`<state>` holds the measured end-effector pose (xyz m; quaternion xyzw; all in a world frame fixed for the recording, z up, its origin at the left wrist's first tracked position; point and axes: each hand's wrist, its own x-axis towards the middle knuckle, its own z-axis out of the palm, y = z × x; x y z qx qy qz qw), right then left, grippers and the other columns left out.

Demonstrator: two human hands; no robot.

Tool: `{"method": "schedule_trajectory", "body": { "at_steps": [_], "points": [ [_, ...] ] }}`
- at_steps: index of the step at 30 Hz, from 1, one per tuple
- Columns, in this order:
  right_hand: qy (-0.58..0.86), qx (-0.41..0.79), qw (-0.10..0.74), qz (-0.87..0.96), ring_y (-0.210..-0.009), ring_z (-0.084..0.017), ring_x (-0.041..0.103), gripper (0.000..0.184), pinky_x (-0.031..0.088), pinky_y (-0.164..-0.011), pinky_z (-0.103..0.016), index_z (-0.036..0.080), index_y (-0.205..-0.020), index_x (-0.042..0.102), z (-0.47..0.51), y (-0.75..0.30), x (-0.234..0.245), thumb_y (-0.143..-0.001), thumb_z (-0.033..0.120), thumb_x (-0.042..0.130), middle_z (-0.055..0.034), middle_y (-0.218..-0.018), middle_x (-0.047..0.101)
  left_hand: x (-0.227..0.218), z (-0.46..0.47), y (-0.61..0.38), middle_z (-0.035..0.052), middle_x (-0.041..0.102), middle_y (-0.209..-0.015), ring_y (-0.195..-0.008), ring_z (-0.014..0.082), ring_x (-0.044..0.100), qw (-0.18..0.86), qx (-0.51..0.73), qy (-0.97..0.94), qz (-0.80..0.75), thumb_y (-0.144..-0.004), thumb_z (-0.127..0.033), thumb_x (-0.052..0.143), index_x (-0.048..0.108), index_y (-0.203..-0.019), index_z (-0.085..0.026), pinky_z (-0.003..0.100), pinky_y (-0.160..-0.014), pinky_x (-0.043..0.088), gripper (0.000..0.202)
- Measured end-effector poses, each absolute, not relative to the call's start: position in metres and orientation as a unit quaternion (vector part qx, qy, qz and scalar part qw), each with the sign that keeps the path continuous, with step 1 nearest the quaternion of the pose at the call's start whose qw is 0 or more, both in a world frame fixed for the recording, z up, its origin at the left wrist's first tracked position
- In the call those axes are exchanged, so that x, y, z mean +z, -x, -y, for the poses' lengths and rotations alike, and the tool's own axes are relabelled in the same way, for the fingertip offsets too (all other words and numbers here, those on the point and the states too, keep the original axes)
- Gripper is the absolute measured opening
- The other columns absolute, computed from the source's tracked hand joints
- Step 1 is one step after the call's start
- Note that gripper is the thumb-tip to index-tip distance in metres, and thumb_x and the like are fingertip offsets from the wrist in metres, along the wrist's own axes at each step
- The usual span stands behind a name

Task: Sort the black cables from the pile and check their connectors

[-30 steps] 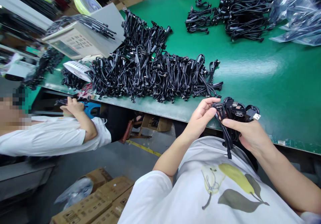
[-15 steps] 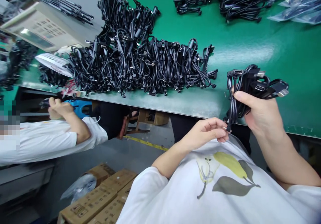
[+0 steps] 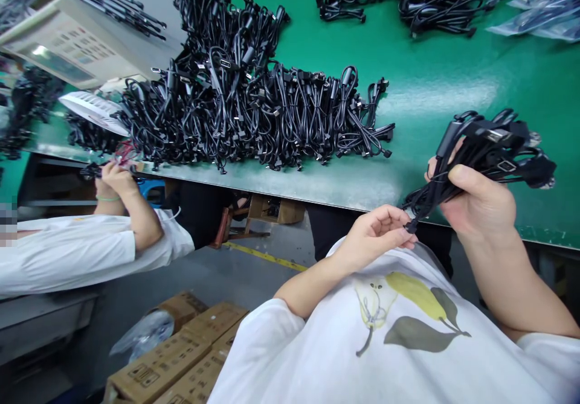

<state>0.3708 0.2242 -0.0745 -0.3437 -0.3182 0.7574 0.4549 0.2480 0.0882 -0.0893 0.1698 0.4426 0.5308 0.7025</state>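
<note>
A bunch of coiled black USB cables (image 3: 487,147) is gripped in my right hand (image 3: 483,202), thumb across the middle and plug ends fanned out to the right. My left hand (image 3: 380,232) is at the bunch's lower left end, its thumb and fingertips pinching a small black cable plug (image 3: 411,227). Both hands are at the front edge of the green table (image 3: 435,78). To their left, a long pile of bundled black cables (image 3: 254,114) lies along the table.
More cable bundles (image 3: 439,2) and clear plastic bags (image 3: 539,11) lie at the back right. A beige device with buttons (image 3: 77,41) stands at the left. A co-worker (image 3: 90,241) in a white shirt works there. Cardboard boxes (image 3: 181,355) stand on the floor.
My right hand has turned the cable bunch, so its plug ends have swung to the right. My left hand stays at the lower end. The co-worker's hands have moved slightly right.
</note>
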Motion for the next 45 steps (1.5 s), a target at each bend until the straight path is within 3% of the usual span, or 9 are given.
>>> {"method": "schedule_trajectory", "body": {
  "at_steps": [9,16,22,26,29,34,38,42,45],
  "points": [
    [0.331,0.766,0.439,0.334,-0.065,-0.013,0.054,0.026,0.051,-0.068,-0.030,0.024,-0.080,0.074,-0.227,-0.370,-0.079,-0.060,0.025,0.089,0.0061,-0.071,0.063,-0.083,-0.085,-0.245,0.0075,0.075,-0.097,-0.090,0.0189,0.074,0.684,0.500,-0.248,-0.469,-0.081,-0.042,0.086,0.064,-0.111,-0.018,0.035,-0.091,0.056,0.045],
    [0.347,0.762,0.417,0.354,-0.078,-0.022,0.062,0.028,0.054,-0.076,-0.039,0.026,-0.071,0.063,-0.230,-0.373,-0.084,-0.058,0.031,0.088,0.0009,-0.082,0.067,-0.084,-0.089,-0.248,-0.0002,0.068,-0.082,-0.074,0.0115,0.062,0.585,0.497,-0.304,-0.565,-0.082,-0.042,0.083,0.064,-0.094,-0.018,0.027,-0.075,0.048,0.033],
    [0.337,0.774,0.412,0.343,-0.069,-0.019,0.059,0.028,0.054,-0.071,-0.038,0.026,-0.072,0.066,-0.232,-0.369,-0.087,-0.057,0.030,0.089,0.0023,-0.077,0.066,-0.091,-0.091,-0.244,-0.0015,0.066,-0.081,-0.074,0.0111,0.059,0.565,0.493,-0.334,-0.571,-0.083,-0.041,0.082,0.064,-0.096,-0.019,0.027,-0.076,0.048,0.031],
    [0.355,0.758,0.390,0.384,-0.073,-0.021,0.064,0.024,0.058,-0.083,-0.042,0.028,-0.080,0.071,-0.236,-0.375,-0.089,-0.062,0.032,0.086,0.0018,-0.080,0.068,-0.098,-0.095,-0.237,0.0026,0.073,-0.089,-0.081,0.0149,0.067,0.557,0.453,-0.390,-0.576,-0.088,-0.045,0.076,0.067,-0.101,-0.018,0.028,-0.080,0.053,0.031],
    [0.392,0.727,0.366,0.429,-0.080,-0.026,0.070,0.020,0.058,-0.092,-0.051,0.031,-0.080,0.073,-0.250,-0.392,-0.092,-0.065,0.032,0.086,0.0016,-0.084,0.071,-0.110,-0.098,-0.222,0.0061,0.077,-0.097,-0.088,0.0181,0.072,0.454,0.424,-0.480,-0.619,-0.096,-0.041,0.066,0.069,-0.106,-0.019,0.031,-0.085,0.056,0.025],
    [0.418,0.591,0.287,0.628,-0.089,-0.041,0.074,0.024,0.058,-0.086,-0.060,0.038,-0.087,0.078,-0.305,-0.414,-0.090,-0.066,0.040,0.089,-0.0053,-0.097,0.079,-0.139,-0.104,-0.185,0.0087,0.078,-0.097,-0.089,0.0209,0.073,0.199,0.421,-0.558,-0.687,-0.103,-0.031,0.053,0.070,-0.104,-0.020,0.034,-0.084,0.057,0.020],
    [0.345,0.354,0.182,0.850,-0.093,-0.038,0.075,0.027,0.057,-0.080,-0.052,0.036,-0.108,0.074,-0.364,-0.381,-0.081,-0.082,0.036,0.071,-0.0047,-0.105,0.080,-0.160,-0.105,-0.178,0.0084,0.079,-0.092,-0.083,0.0215,0.075,0.113,0.424,-0.586,-0.681,-0.101,-0.024,0.051,0.069,-0.104,-0.021,0.034,-0.075,0.059,0.019],
    [0.303,0.252,0.132,0.910,-0.098,-0.033,0.075,0.042,0.055,-0.080,-0.041,0.031,-0.114,0.071,-0.429,-0.296,-0.073,-0.075,0.019,0.063,-0.0020,-0.106,0.080,-0.172,-0.107,-0.191,0.0078,0.079,-0.086,-0.073,0.0227,0.074,0.056,0.402,-0.617,-0.675,-0.096,-0.020,0.052,0.069,-0.106,-0.024,0.035,-0.063,0.055,0.020],
    [0.303,0.168,0.119,0.931,-0.102,-0.033,0.072,0.042,0.052,-0.081,-0.038,0.027,-0.119,0.070,-0.482,-0.214,-0.066,-0.079,0.016,0.060,-0.0064,-0.112,0.078,-0.166,-0.109,-0.193,0.0088,0.076,-0.080,-0.067,0.0242,0.071,0.062,0.401,-0.607,-0.683,-0.094,-0.022,0.052,0.071,-0.104,-0.026,0.037,-0.057,0.052,0.022]
  ]
}}
